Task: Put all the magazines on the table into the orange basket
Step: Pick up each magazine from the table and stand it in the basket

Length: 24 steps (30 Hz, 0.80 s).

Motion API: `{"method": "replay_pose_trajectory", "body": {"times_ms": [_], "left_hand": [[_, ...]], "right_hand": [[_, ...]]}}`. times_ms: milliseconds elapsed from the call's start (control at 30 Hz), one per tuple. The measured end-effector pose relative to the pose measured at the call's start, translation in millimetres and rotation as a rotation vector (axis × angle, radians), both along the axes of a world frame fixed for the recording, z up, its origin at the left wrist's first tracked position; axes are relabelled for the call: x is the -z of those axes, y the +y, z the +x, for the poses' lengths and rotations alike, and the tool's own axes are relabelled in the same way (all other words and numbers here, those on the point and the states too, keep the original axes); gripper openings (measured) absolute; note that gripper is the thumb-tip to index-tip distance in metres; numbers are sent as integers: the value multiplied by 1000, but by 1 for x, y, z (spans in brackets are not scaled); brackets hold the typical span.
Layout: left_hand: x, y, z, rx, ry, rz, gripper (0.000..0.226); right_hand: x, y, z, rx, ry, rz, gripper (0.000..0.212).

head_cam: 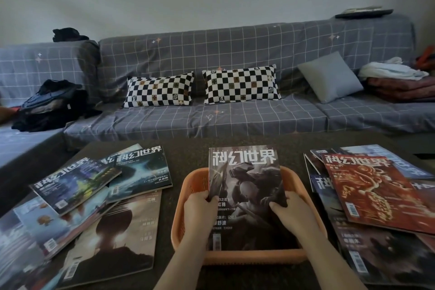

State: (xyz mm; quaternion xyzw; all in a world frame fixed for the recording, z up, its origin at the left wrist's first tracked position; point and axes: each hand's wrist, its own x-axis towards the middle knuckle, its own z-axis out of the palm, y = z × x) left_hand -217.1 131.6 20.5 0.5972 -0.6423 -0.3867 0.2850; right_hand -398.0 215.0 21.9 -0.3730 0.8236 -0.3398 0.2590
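Observation:
An orange basket [306, 198] stands at the middle front of the dark table [188, 155]. A grey-covered magazine [244, 179] is tilted up inside it, its top edge sticking out over the far rim. My left hand [199, 207] grips its left edge and my right hand [290, 209] grips its right edge, thumbs on the cover. Several magazines lie spread on the table at the left [77, 183], overlapping each other. Several more are piled at the right, a red-covered one [372, 190] on top.
Behind the table runs a grey checked sofa [235, 120] with two black-and-white cushions [160, 89], a grey cushion [329, 77], dark clothes [51, 106] at the left and folded blankets [400, 82] at the right.

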Motion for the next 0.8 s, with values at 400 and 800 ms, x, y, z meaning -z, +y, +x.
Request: {"method": "replay_pose_trajectory", "body": {"times_ms": [400,800], "left_hand": [[-9,13,-4,66,142,-181,22],[-37,-42,93,-83,163,-251,31]], "right_hand": [[-11,2,11,24,148,-286,53],[-46,-80,110,-375,-23,-468,47]]}}
